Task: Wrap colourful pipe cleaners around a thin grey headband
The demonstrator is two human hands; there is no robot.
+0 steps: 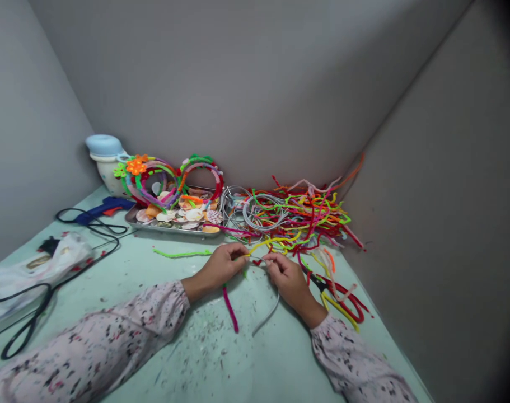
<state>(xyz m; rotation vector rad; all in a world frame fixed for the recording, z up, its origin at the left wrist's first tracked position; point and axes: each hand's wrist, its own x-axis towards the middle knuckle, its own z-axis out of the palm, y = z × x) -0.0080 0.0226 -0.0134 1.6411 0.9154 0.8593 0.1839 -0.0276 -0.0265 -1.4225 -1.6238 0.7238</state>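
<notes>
The patterned sleeves (112,336) come in from the bottom edge and the forearms lie low over the pale green table (221,364), converging toward the middle. The left hand (221,266) is turned palm-down, its fingers closed in a narrow pinch. The right hand (287,278) faces it from just beside, wrist bent inward, and is also closed in a fingertip pinch.

Between them they hold a grey headband (266,319). Its top runs across the small gap between the hands and its free leg curves down below the right wrist toward the camera. A magenta pipe cleaner (230,309) hangs from under the left hand. It seems to be pinched against the band there, though the fingers hide the contact. A yellow pipe cleaner (275,240) arcs away just beyond the fingertips.

I judge the band light, springy and rather slick, so it is best gripped close to the working point with a thumb on its flat face. The pipe cleaner is nearly weightless, with a fuzzy surface that grips well, and it will keep any bend, so it should be held near its end.

Scissors (342,299) lie just right of the right hand, and a green pipe cleaner (181,254) lies left of the left hand. A heap of pipe cleaners (309,215) and a tray (171,228) of shells sit behind.
</notes>
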